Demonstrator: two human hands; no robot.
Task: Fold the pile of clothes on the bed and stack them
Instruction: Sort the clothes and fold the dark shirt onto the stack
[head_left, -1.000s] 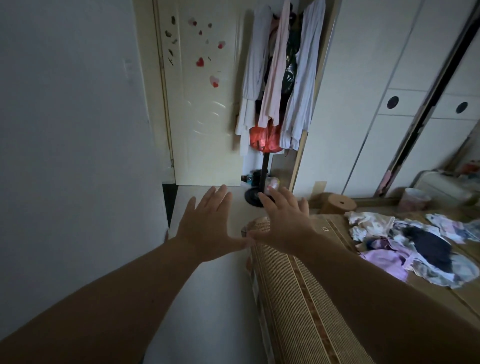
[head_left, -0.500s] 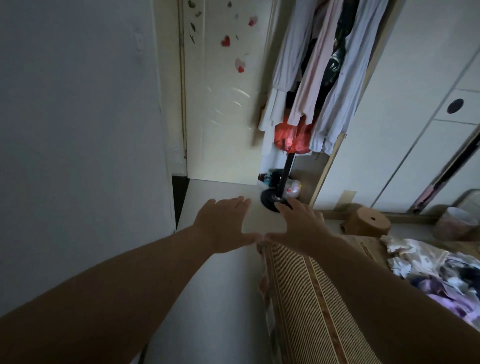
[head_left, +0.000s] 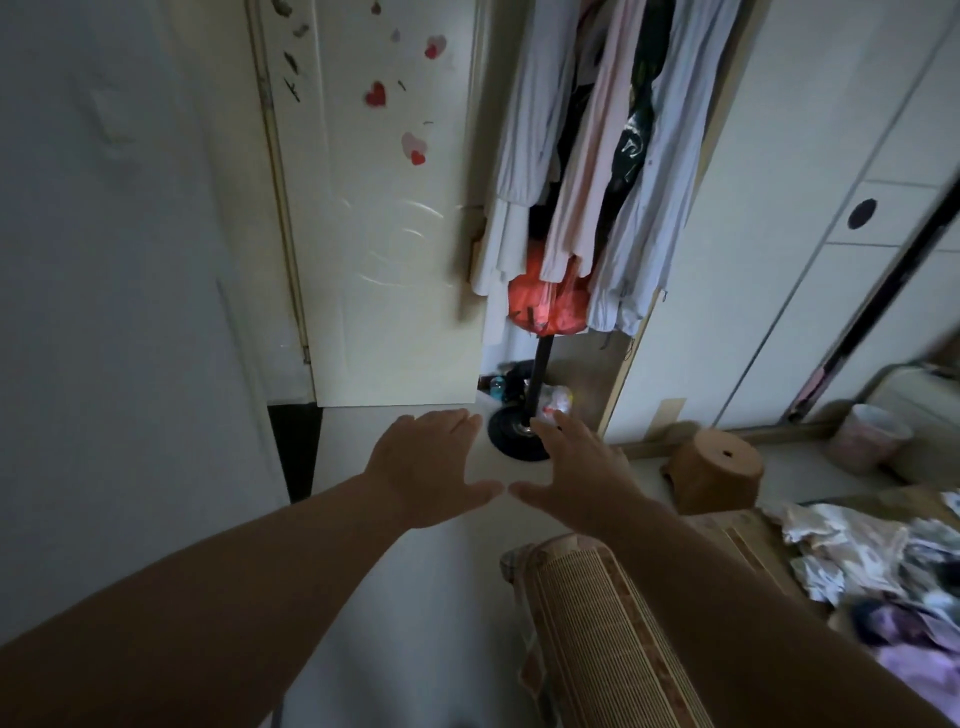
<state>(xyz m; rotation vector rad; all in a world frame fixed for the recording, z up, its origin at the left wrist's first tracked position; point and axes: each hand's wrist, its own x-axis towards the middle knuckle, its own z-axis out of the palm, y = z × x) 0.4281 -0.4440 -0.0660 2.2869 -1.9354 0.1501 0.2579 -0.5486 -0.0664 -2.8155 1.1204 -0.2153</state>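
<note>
1. Looking through the head camera, I saw both arms stretched forward above the floor (head_left: 431, 597). The left hand (head_left: 426, 462) and right hand (head_left: 576, 467) were side by side, thumbs nearly tip to tip but not touching.
2. Both hands were spread wide, fingers straight and palms down, holding nothing.
3. The pile of clothes (head_left: 872, 561) lay on the bed (head_left: 613, 639) at the right edge of the view. It was loose and crumpled, with white, dark and lilac pieces tangled together, well apart from either hand. The right forearm crossed above the bed's mat-covered corner.
4. Ahead stood a coat stand (head_left: 540, 374) hung with garments beside a white door (head_left: 384, 234). A brown round tub (head_left: 714, 470) sat on the floor near the bed; I could not tell its use.
5. I judged the task to be at its very start: no folded piece and no stack showed anywhere, and the hands pointed away from the pile.
6. The next move called for swinging right and bringing both hands over the pile. One garment would have to be pinched free of the tangle without dragging its neighbours, then laid flat on bare mat for folding.
</note>
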